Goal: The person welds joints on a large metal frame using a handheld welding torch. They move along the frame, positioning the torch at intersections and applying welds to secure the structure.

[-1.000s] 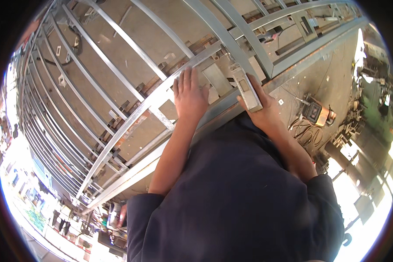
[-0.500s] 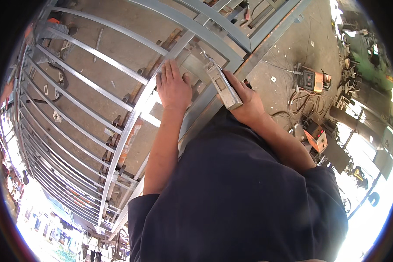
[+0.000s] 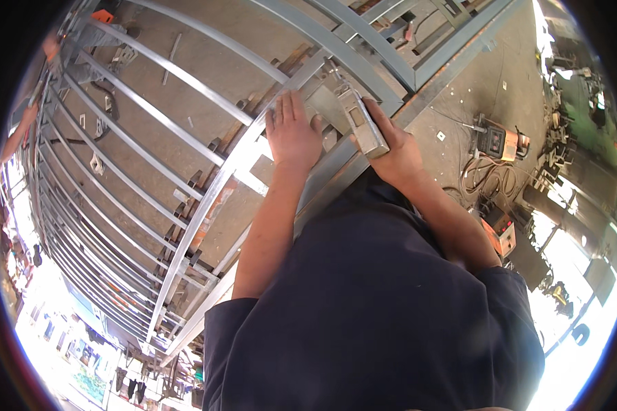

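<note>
My left hand [image 3: 293,137] lies with its fingers stretched out over a silvery metal bar [image 3: 212,195] of a large grid frame; its thumb stands apart. Close by on the right, my right hand [image 3: 399,157] is wrapped round a boxy grey metal tool [image 3: 363,127] with a recess in its side. I cannot tell its exact kind. Its narrow far end reaches the bar's upper end, beside a flat metal plate [image 3: 328,108]. The right fingers are partly hidden behind the tool.
Parallel rails [image 3: 164,61] of the frame spread left, and grey frame tubes [image 3: 384,48] run across the top. An orange and black machine [image 3: 500,142] stands on the floor at right, with coiled cable [image 3: 487,177] beside it. Another person's arm [image 3: 22,130] shows at the far left edge.
The whole view has shifted a little, so the frame appears further right. My right hand has pushed the grey tool forward, its far end now closer to the bar's end.
</note>
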Demonstrator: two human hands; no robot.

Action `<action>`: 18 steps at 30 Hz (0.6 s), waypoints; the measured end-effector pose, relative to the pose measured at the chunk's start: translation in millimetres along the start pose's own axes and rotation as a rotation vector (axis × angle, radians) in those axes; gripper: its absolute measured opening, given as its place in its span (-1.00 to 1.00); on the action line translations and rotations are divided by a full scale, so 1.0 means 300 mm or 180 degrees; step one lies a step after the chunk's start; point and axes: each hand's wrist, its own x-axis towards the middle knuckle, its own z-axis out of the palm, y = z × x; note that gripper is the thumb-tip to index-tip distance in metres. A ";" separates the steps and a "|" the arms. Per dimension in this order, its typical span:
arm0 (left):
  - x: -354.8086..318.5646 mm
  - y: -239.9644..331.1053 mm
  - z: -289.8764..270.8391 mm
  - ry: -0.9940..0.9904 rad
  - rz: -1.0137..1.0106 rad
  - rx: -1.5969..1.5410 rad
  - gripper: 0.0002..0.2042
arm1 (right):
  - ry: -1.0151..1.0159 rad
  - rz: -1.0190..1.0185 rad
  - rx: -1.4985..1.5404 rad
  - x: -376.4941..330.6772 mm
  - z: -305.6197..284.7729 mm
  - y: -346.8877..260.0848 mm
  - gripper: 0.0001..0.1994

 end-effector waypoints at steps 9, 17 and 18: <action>-0.005 -0.010 0.015 0.0211 0.0051 -0.0029 -0.26 | 0.0125 0.0046 -0.0179 0.053 0.038 0.002 -0.28; -0.008 -0.009 0.016 0.0212 0.0050 -0.0059 -0.26 | 0.0139 0.0118 -0.0245 0.068 0.042 -0.006 -0.31; -0.007 -0.009 0.017 0.0206 0.0049 -0.0072 -0.25 | 0.0149 0.0101 -0.0266 0.069 0.045 0.000 -0.31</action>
